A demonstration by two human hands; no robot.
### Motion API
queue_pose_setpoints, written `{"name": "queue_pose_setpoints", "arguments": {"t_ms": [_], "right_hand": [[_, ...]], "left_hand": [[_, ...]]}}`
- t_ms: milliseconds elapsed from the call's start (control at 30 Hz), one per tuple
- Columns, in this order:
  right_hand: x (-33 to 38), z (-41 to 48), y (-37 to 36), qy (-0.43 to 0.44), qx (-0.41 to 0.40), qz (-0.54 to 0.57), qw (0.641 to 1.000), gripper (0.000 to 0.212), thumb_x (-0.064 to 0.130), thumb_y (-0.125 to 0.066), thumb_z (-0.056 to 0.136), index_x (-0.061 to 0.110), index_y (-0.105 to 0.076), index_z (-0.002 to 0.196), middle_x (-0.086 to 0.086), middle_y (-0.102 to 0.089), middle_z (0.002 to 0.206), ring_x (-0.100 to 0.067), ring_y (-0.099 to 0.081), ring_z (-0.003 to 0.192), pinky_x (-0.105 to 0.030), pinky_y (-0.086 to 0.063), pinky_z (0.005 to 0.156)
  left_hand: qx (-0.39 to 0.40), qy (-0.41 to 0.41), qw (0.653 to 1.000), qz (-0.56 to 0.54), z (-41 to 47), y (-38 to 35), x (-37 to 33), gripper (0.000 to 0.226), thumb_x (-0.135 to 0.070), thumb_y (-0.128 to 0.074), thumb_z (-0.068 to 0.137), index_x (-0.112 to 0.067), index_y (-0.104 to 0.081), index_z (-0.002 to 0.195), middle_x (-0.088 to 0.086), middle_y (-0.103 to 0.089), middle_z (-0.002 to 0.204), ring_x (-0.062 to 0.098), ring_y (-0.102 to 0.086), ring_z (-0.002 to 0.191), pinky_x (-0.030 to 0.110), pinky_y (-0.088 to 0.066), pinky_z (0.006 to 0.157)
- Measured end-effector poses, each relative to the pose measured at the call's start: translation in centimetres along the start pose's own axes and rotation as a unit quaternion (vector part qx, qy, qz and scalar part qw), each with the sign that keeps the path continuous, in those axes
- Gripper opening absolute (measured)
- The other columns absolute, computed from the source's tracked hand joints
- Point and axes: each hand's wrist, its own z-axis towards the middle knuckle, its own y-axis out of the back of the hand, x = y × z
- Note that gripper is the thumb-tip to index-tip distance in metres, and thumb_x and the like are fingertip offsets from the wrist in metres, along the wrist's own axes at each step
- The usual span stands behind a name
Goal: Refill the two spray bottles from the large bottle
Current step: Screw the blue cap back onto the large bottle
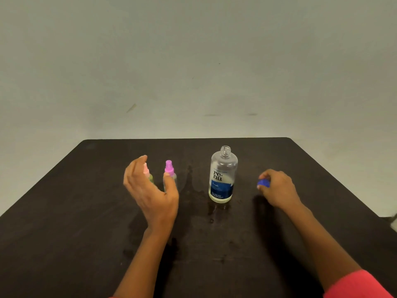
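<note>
One large bottle (pixel 222 177) stands upright near the middle of the dark table (pixel 64 233), its neck uncapped and open. Its body is clear with a blue and white label, and there seems to be clear liquid in it, though the level is hard to make out. To its left stand two small spray bottles, side by side and upright. One has a purple top (pixel 169 168) and a clear body. The other has a pale pink top (pixel 150 177) and a greenish body, mostly hidden behind the left hand (pixel 150 190). That hand is raised in front of the pair with its fingers spread and nearly straight, holding nothing; whether the thumb touches the purple-topped bottle cannot be told. The right hand (pixel 279 188), well right of the large bottle, pinches one blue cap (pixel 263 183) in curled fingers. Wet patches (pixel 212 211) shine on the table by the large bottle's base.
</note>
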Motion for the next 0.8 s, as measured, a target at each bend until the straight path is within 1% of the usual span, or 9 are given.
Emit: {"name": "queue_pose_setpoints", "arguments": {"t_ms": [67,133,233,300,367,433,533,667,800], "right_hand": [[1.3,-0.4,0.4,0.031,-0.054,0.104,0.993,0.023,0.015,-0.069,0.082,0.013,-0.057,0.102,-0.005,-0.058,0.101,-0.018,-0.055,0.088,-0.024,-0.041,0.074],[3.2,-0.9,1.2,0.049,-0.102,0.208,0.972,0.022,0.015,-0.066,0.084,0.013,-0.054,0.103,0.000,-0.057,0.095,-0.012,-0.055,0.081,-0.015,-0.038,0.066],[6.0,-1.4,2.5,0.105,-0.140,0.297,0.939,0.021,0.020,-0.059,0.090,0.023,-0.058,0.111,0.007,-0.059,0.097,0.000,-0.057,0.081,-0.003,-0.039,0.066],[7.5,-1.7,3.2,0.137,-0.147,0.346,0.917,0.018,0.021,-0.059,0.091,0.027,-0.062,0.107,0.013,-0.063,0.099,0.005,-0.059,0.086,-0.002,-0.041,0.070],[8.7,-2.0,3.7,0.148,-0.147,0.384,0.900,0.017,0.021,-0.064,0.087,0.025,-0.063,0.103,0.016,-0.063,0.096,0.009,-0.059,0.085,-0.003,-0.043,0.072],[9.5,-2.0,4.0,0.152,-0.142,0.409,0.889,0.020,0.020,-0.070,0.083,0.022,-0.061,0.100,0.013,-0.065,0.095,0.005,-0.062,0.085,-0.007,-0.047,0.074],[9.8,-1.6,3.6,0.147,-0.123,0.429,0.883,0.022,0.018,-0.073,0.079,0.019,-0.059,0.095,0.009,-0.066,0.094,-0.001,-0.064,0.085,-0.013,-0.050,0.074],[9.7,-1.4,1.9,0.173,-0.090,0.424,0.884,0.025,0.011,-0.066,0.085,0.024,-0.062,0.106,0.010,-0.065,0.101,0.002,-0.063,0.091,-0.011,-0.050,0.077],[9.5,-1.2,0.5,0.176,-0.099,0.424,0.883,0.017,0.013,-0.066,0.086,0.024,-0.063,0.098,0.010,-0.067,0.098,-0.003,-0.064,0.093,-0.015,-0.051,0.080]], "left_hand": [[0.037,-0.039,0.998,-0.024,-0.3,-0.8,-1.5,0.042,-0.015,-0.061,0.082,-0.005,-0.049,0.120,0.011,-0.053,0.116,0.023,-0.046,0.112,0.040,-0.041,0.096],[0.116,-0.058,0.991,-0.038,-0.5,-1.8,-3.0,0.040,-0.025,-0.060,0.084,-0.009,-0.052,0.120,0.006,-0.055,0.117,0.019,-0.048,0.112,0.044,-0.044,0.093],[0.250,-0.038,0.967,-0.025,-0.8,-3.4,-4.6,0.059,-0.036,-0.065,0.084,-0.015,-0.043,0.134,0.004,-0.047,0.133,0.014,-0.038,0.125,0.037,-0.038,0.104],[0.323,0.008,0.946,-0.024,-0.8,-4.2,-5.3,0.076,-0.039,-0.069,0.081,-0.018,-0.030,0.143,0.003,-0.036,0.145,0.013,-0.026,0.134,0.032,-0.028,0.109],[0.365,0.046,0.929,-0.022,-0.7,-5.0,-5.7,0.086,-0.045,-0.070,0.078,-0.020,-0.023,0.146,0.000,-0.029,0.150,0.014,-0.020,0.139,0.032,-0.025,0.111],[0.389,0.062,0.919,-0.015,-0.8,-5.6,-5.7,0.085,-0.049,-0.068,0.078,-0.021,-0.024,0.146,-0.002,-0.031,0.150,0.014,-0.023,0.139,0.033,-0.026,0.109],[0.388,0.065,0.919,-0.008,-1.3,-6.1,-5.4,0.070,-0.043,-0.067,0.081,-0.021,-0.036,0.140,-0.003,-0.043,0.142,0.016,-0.039,0.131,0.033,-0.034,0.106],[0.367,0.076,0.927,-0.015,-2.0,-6.2,-5.3,0.063,-0.039,-0.067,0.083,-0.021,-0.040,0.137,-0.003,-0.048,0.138,0.016,-0.048,0.123,0.041,-0.041,0.103],[0.363,0.068,0.929,-0.005,-1.9,-6.2,-5.3,0.062,-0.038,-0.067,0.082,-0.020,-0.041,0.136,-0.002,-0.051,0.135,0.017,-0.051,0.119,0.043,-0.041,0.102]]}}
